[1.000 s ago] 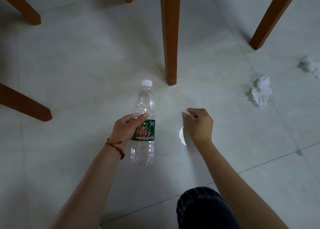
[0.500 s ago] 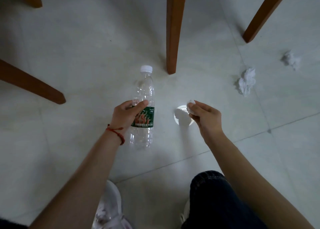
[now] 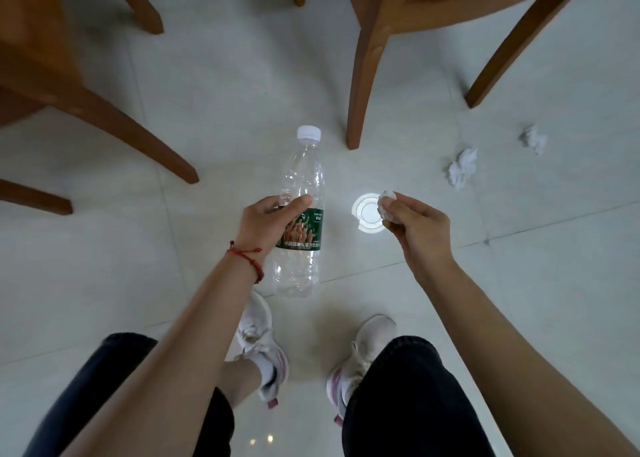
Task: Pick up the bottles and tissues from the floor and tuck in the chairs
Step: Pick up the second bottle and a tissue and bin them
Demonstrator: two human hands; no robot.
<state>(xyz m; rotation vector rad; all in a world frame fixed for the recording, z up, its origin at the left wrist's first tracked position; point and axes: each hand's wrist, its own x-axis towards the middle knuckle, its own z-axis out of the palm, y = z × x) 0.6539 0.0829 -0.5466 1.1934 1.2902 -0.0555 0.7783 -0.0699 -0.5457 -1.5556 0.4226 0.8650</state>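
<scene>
My left hand grips a clear plastic bottle with a white cap and green label, held above the floor. My right hand pinches a small crumpled white tissue between thumb and fingers. Two more crumpled tissues lie on the pale tiles to the right: a larger tissue and a smaller tissue farther off. A wooden chair stands ahead at the right, its front leg just beyond the bottle cap. Another wooden chair stands at the left.
A bright round light reflection lies on the tiles beside my right hand. My white sneakers and dark trouser legs fill the lower view. Chair legs spread across the upper floor, with open tiles between them.
I have risen from near the floor; both hands lifted, the left carrying the bottle and the right carrying the tissue. My feet and the chair seats have come into view.
</scene>
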